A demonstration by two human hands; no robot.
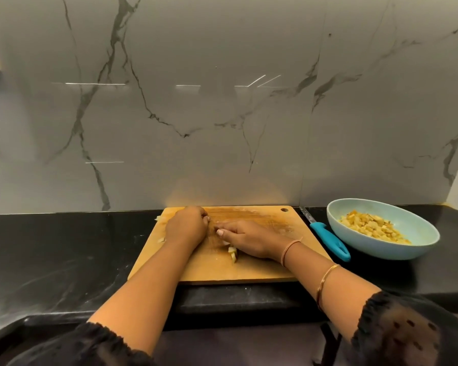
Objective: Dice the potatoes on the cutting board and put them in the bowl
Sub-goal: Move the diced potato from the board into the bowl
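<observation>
L hand (187, 225): fingers curled on cutting board (249, 270), grasp unclear. R hand (245, 240): fingers straight, against potato dice (232, 253).

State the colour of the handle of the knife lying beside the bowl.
The knife handle is turquoise blue, seen best in the head view.

Black stone countertop (64, 247), grey-veined marble wall (222, 114) behind it, blue-handled knife (328, 237) lying on the countertop
</observation>
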